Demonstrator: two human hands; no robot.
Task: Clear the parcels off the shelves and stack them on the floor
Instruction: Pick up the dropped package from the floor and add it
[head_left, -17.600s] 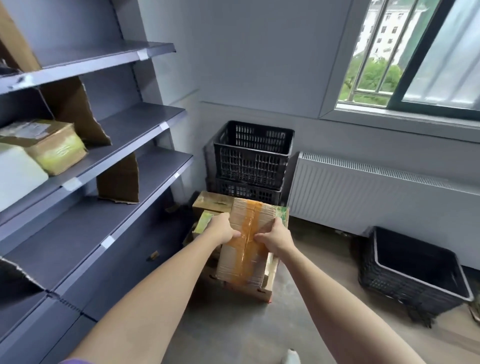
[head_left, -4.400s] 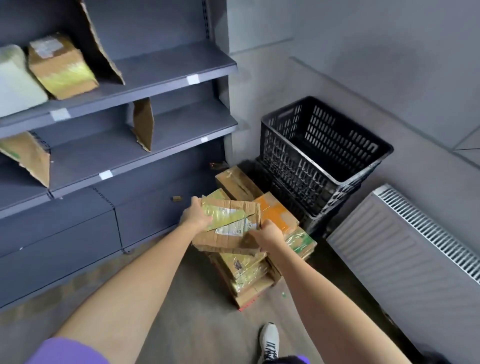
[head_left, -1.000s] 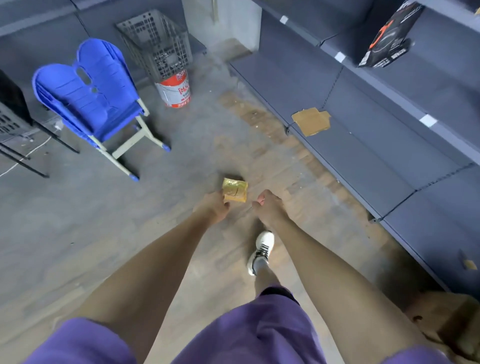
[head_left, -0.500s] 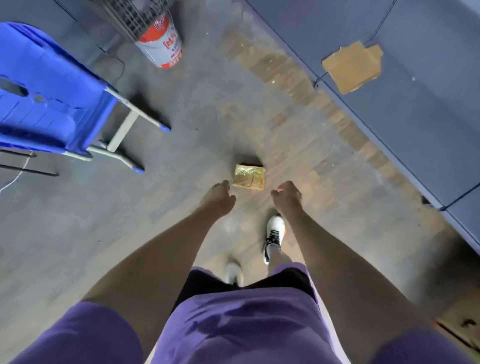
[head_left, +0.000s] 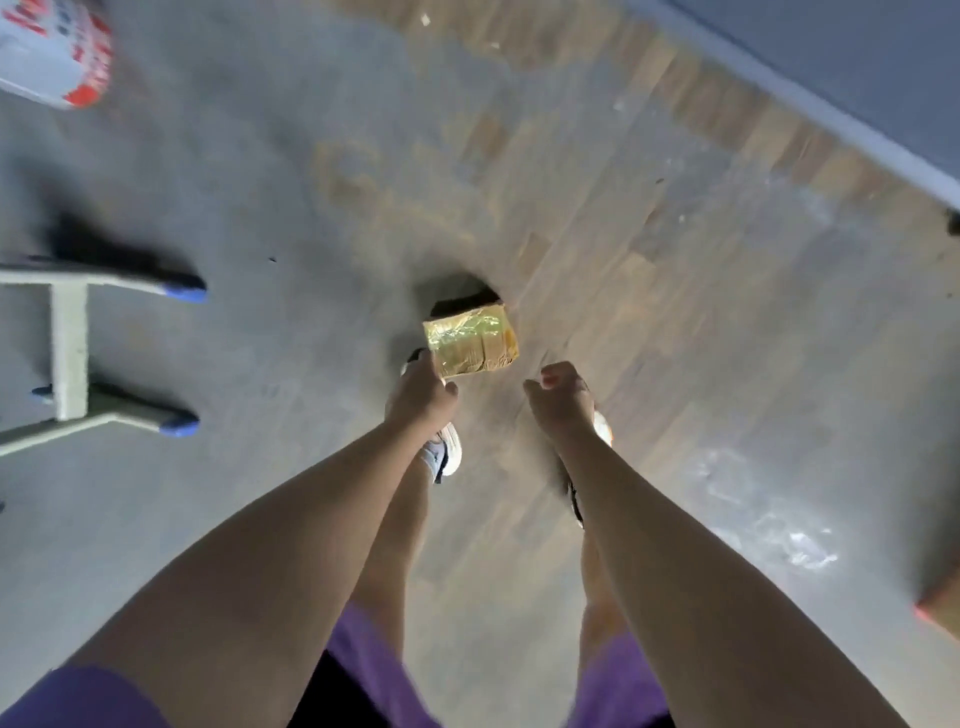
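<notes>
You stood looking straight down at the floor (head_left: 260, 171), with 1 small parcel (head_left: 470, 340) wrapped in shiny yellow-gold tape lying on it just ahead of your feet, where the grey patch met the bare wood planks. Your left hand (head_left: 420, 397) reached down at the parcel's 7 o'clock corner, its fingertips at or just beside that edge; the blur did not let you tell whether they touched, and the fingers looked loosely curled around nothing. Your right hand (head_left: 561, 397) hung near the parcel's 5 o'clock side, apart from it, fingers curled in and holding nothing. Both white shoes showed below the hands, the left shoe (head_left: 448, 452) under your left wrist. At 9 o'clock stood the pale legs of a chair (head_left: 67, 353) with blue feet, and at 11 o'clock the edge of a red and white bucket (head_left: 57, 57). At 1 o'clock ran the grey base of the shelving (head_left: 852, 67). At 4 o'clock, a corner of a cardboard box (head_left: 943, 608) cut into view.
</notes>
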